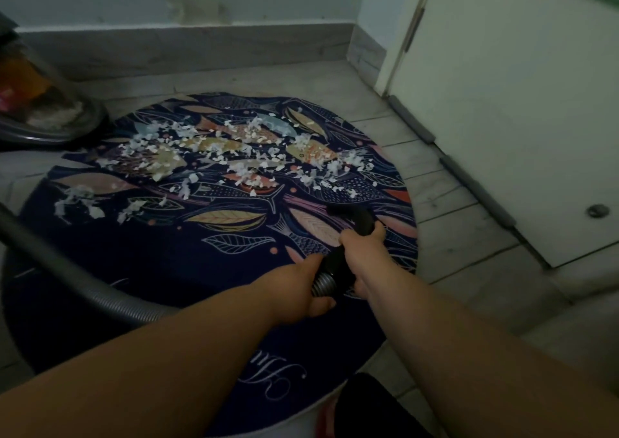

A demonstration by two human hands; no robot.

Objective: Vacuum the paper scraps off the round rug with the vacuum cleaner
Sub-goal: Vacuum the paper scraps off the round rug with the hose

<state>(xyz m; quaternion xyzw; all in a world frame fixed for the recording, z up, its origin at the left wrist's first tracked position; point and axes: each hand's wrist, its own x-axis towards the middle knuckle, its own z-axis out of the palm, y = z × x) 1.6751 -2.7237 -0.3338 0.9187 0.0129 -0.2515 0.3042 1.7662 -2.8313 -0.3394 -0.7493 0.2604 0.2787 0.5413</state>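
Left hand (310, 292) grips the ribbed hose (322, 280) at its cuff. Right hand (363, 236) grips the black nozzle tube (360, 218), low over the round rug (160, 256), right side. Paper scraps (234, 149) lie scattered across the rug's far half. Vacuum canister (50, 116) stands at the far left edge.

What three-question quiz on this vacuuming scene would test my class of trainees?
1. True or false: the paper scraps lie mostly on the far half of the round rug.
2. Where does the vacuum cleaner stand? A: at the rug's far left edge. B: against the door. C: in the rug's middle.
3. Fill in: the right hand grips the black tube; the left hand grips the ribbed ____ behind it.
Key: 1 true; 2 A; 3 hose.
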